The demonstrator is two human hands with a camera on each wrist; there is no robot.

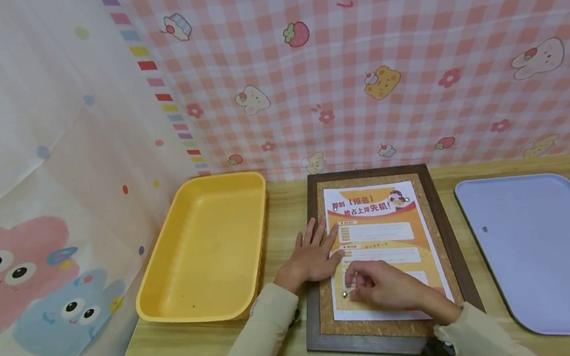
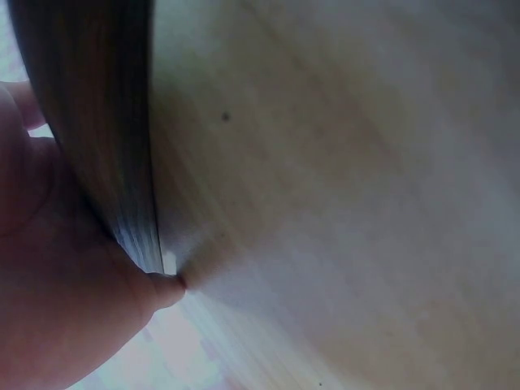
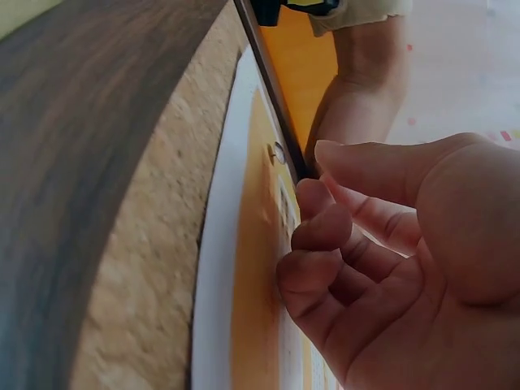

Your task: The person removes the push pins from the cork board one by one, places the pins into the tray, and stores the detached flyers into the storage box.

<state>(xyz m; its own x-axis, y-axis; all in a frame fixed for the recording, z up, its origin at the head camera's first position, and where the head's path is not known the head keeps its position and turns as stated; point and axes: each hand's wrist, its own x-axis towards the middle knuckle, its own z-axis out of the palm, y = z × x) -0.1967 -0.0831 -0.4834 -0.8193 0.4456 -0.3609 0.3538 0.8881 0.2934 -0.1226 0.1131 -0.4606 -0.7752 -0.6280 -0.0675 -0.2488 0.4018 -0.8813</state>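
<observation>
While the left hand (image 1: 313,258) lies with fingers spread on the left side of the framed corkboard (image 1: 377,330) and the edge of the printed poster (image 1: 377,235), the right hand (image 1: 386,286) is loosely curled just beside the lower-left pushpin (image 1: 345,294), apparently grasping nothing. The poster lies on the cork, on the table (image 1: 284,203) between the yellow tray (image 1: 205,251) and the lavender tray (image 1: 546,247). From the right wrist, that pin's head seems to stand off the paper; whether it is being set or drawn, I cannot tell. Either way, I would keep the left palm steadying the board, work the pin straight along its shaft, and avoid sideways twisting, which could tear the sheet.
</observation>
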